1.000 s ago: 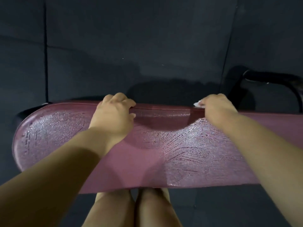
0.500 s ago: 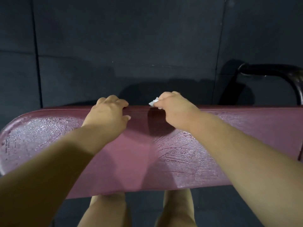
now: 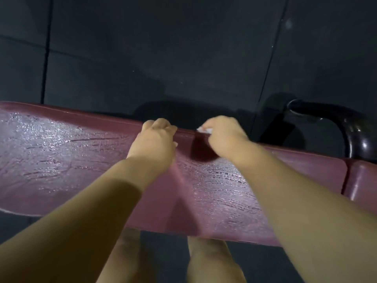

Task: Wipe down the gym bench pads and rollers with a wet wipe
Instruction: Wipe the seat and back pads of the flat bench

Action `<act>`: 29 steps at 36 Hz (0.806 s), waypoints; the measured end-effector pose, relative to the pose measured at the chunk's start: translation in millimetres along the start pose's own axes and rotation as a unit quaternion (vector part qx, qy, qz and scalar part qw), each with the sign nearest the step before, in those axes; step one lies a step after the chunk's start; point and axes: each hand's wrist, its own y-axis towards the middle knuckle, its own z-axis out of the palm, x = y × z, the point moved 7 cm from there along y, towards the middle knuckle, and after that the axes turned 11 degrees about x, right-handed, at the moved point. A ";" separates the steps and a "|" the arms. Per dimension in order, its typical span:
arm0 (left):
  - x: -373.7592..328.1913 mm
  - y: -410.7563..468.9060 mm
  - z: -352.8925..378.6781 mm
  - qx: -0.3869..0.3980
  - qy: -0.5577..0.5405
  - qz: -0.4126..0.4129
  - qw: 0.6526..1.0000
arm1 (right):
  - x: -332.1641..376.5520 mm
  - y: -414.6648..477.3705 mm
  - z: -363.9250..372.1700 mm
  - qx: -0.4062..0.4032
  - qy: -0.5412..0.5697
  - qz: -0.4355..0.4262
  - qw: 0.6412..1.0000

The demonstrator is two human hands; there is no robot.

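Observation:
A long maroon bench pad runs across the view, its top glistening with wet streaks. My left hand grips the pad's far edge, fingers curled over it. Just to its right, my right hand holds a small white wet wipe against the same far edge; only a corner of the wipe shows past the fingers. A second maroon pad section begins at the right, past a narrow seam.
Dark rubber floor tiles lie beyond the bench. A black curved metal frame tube rises behind the pad at the right. My bare legs stand close under the pad's near edge.
My right hand slid the wipe leftward along the far edge, from well right of the left hand to close beside it. The view has shifted right, showing the seam and second pad.

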 end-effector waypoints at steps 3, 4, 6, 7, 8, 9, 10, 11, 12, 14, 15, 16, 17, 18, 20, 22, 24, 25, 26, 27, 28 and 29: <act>-2.5 -3.0 4.2 -0.014 -0.024 -0.021 0.999 | 11.6 8.3 12.9 0.006 -0.008 -0.073 0.997; -3.5 -4.0 5.3 -0.019 -0.028 -0.028 0.999 | 4.8 8.9 14.0 0.004 -0.012 -0.084 0.996; -6.0 -5.1 8.1 -0.026 -0.029 -0.042 0.998 | -26.0 4.2 9.3 -0.011 -0.011 -0.073 0.997; -7.4 -5.3 8.6 -0.030 -0.025 -0.047 0.998 | -48.7 -0.2 5.3 -0.020 -0.014 -0.051 0.998; -9.3 -5.4 8.3 -0.034 -0.021 -0.051 0.998 | -74.6 -5.7 0.6 -0.024 -0.022 -0.022 0.999; -12.5 -5.4 8.4 -0.035 -0.018 -0.054 0.998 | -100.9 -12.7 -4.6 -0.026 -0.030 0.007 0.999; -16.5 -5.4 8.4 -0.034 -0.019 -0.053 0.998 | -126.1 -19.4 -9.6 -0.025 -0.032 0.037 0.998; -21.6 -4.8 8.9 -0.031 -0.023 -0.047 0.998 | -147.3 -27.1 -15.1 -0.024 -0.027 0.067 0.997; -27.8 -3.9 9.6 -0.026 -0.028 -0.038 0.999 | -164.1 -32.1 -18.9 -0.021 -0.016 0.098 0.995; -42.3 -1.9 11.8 -0.013 -0.030 -0.015 0.999 | -176.5 -36.7 -21.9 -0.012 -0.011 0.143 0.990; -49.4 -0.7 13.0 -0.006 -0.027 -0.004 1.000 | -172.2 -35.7 -22.2 -0.017 -0.009 0.146 0.989; -56.2 0.4 14.2 -0.001 -0.023 0.006 1.000 | -162.8 -33.1 -22.4 -0.030 -0.010 0.136 0.990; -62.1 1.4 16.0 0.004 -0.019 0.013 1.000 | -149.0 -30.2 -21.5 -0.039 -0.011 0.120 0.992; -66.7 2.3 17.7 0.007 -0.015 0.018 1.000 | -134.2 -26.8 -19.4 -0.047 -0.005 0.100 0.994; -72.1 4.3 21.6 0.013 -0.001 0.020 1.000 | -103.3 -18.9 -13.5 -0.054 -0.006 0.039 0.998; -74.0 7.4 26.1 0.015 0.035 0.021 0.999 | -80.7 -14.4 -7.8 -0.038 -0.026 -0.019 0.999; -73.5 11.5 26.4 0.004 0.067 0.021 0.998 | -79.2 -15.5 -8.4 -0.022 -0.047 -0.059 0.997; -73.6 13.2 25.2 -0.002 0.080 0.022 0.997 | -88.9 -17.4 -10.2 -0.009 -0.050 -0.059 0.997; -74.6 14.5 24.1 -0.006 0.091 0.022 0.996 | -105.8 -19.7 -12.4 0.004 -0.055 -0.043 0.998; -76.2 16.1 23.2 -0.007 0.100 0.022 0.995 | -127.4 -22.8 -15.4 0.010 -0.060 -0.013 0.998; -78.5 18.1 22.5 -0.005 0.105 0.022 0.994 | -150.7 -26.8 -19.8 0.005 -0.059 0.023 0.998; -81.5 20.0 22.8 0.001 0.110 0.022 0.994 | -174.4 -32.0 -25.2 -0.004 -0.054 0.066 0.996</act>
